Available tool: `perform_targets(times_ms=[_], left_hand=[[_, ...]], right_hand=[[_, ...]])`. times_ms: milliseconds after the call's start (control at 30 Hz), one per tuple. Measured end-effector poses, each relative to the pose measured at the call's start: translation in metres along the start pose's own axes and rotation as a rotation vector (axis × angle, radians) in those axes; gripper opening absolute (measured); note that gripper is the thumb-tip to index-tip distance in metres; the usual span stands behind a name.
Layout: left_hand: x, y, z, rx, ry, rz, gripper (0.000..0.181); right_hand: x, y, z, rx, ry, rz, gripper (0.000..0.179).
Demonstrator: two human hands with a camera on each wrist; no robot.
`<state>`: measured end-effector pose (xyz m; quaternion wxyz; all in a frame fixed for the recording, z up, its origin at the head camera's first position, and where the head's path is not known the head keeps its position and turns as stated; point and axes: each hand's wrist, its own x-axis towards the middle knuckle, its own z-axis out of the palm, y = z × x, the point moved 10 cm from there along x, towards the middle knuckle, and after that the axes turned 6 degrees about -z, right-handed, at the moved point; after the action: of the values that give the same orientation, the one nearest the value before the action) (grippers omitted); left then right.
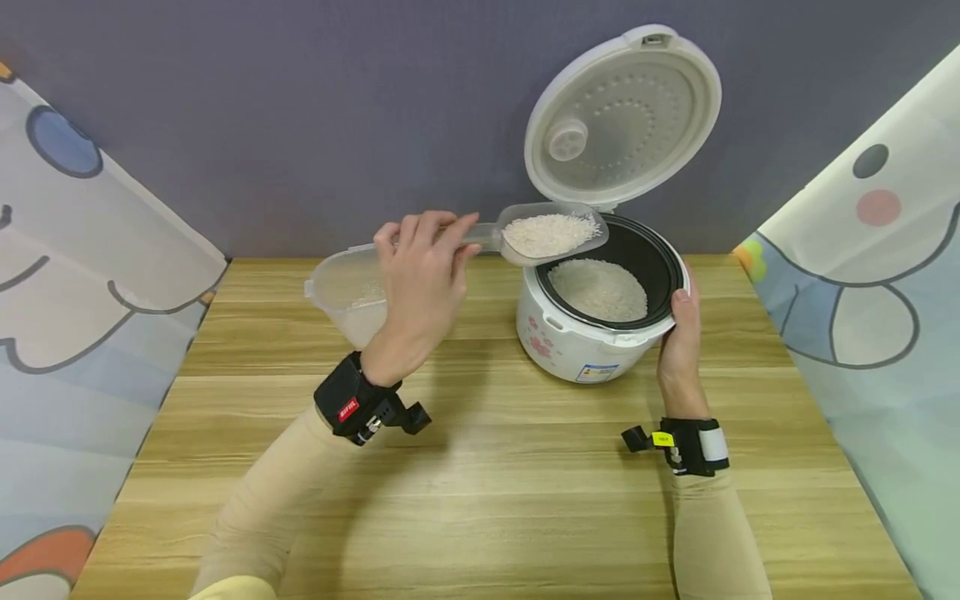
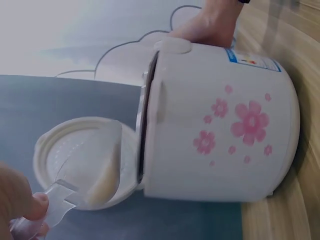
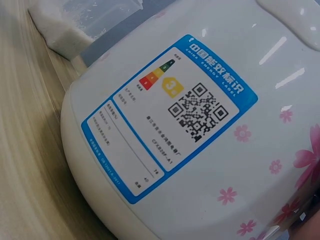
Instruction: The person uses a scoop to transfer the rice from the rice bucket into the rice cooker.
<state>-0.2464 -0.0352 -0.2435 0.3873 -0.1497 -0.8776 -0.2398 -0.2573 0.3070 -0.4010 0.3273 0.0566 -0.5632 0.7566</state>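
Observation:
My left hand (image 1: 423, 287) grips the handle of a clear plastic scoop (image 1: 491, 237), which carries a heap of white rice (image 1: 551, 234). The scoop's bowl hangs over the left rim of a white rice cooker (image 1: 558, 354) with pink flowers. Inside the cooker's dark inner pot (image 1: 652, 258) lies more rice (image 1: 600, 289). My right hand (image 1: 681, 342) holds the cooker's right side, its thumb at the rim; the other fingers are mostly hidden behind the body. In the left wrist view the scoop (image 2: 97, 170) is pinched by thumb and fingers, beside the cooker (image 2: 220, 125).
A translucent container (image 1: 345, 287) with rice stands left of the cooker, partly behind my left hand. The cooker's lid (image 1: 624, 112) is raised against the grey back panel (image 1: 300, 108). Cartoon-printed sheets (image 1: 877, 217) flank the wooden table (image 1: 510, 500).

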Motion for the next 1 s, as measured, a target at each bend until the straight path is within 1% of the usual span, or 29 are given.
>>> perform_targets(times_ms=[67, 100, 167, 333, 500, 633, 767, 900, 1000], left_hand=[[0.0, 0.008, 0.007, 0.049, 0.007, 0.022, 0.029], [0.0, 0.012, 0.01, 0.073, 0.02, 0.037, 0.028], [0.001, 0.02, 0.014, 0.131, 0.066, 0.077, 0.027], [0.001, 0.042, 0.021, 0.295, 0.205, 0.213, 0.03], [-0.004, 0.061, 0.03, 0.417, 0.282, 0.357, 0.021], [-0.013, 0.072, 0.038, 0.492, 0.291, 0.478, 0.026], [-0.023, 0.078, 0.044, 0.539, 0.27, 0.569, 0.034], [-0.029, 0.082, 0.047, 0.547, 0.263, 0.638, 0.037], [-0.034, 0.083, 0.047, 0.539, 0.284, 0.69, 0.036]], right_hand=[[0.0, 0.0, 0.001, 0.004, -0.005, -0.007, 0.064], [0.0, 0.0, 0.002, 0.009, -0.008, -0.009, 0.064], [0.0, -0.001, 0.002, 0.008, -0.01, -0.015, 0.064], [0.0, 0.0, 0.001, -0.001, -0.006, -0.006, 0.064], [0.0, -0.001, -0.001, -0.013, 0.002, 0.011, 0.066], [-0.001, -0.001, -0.001, -0.004, 0.004, 0.011, 0.065], [-0.002, 0.001, -0.001, -0.003, -0.002, 0.001, 0.066], [-0.002, 0.001, 0.0, -0.019, -0.002, 0.01, 0.067], [-0.002, 0.0, 0.0, -0.022, -0.001, 0.016, 0.066]])
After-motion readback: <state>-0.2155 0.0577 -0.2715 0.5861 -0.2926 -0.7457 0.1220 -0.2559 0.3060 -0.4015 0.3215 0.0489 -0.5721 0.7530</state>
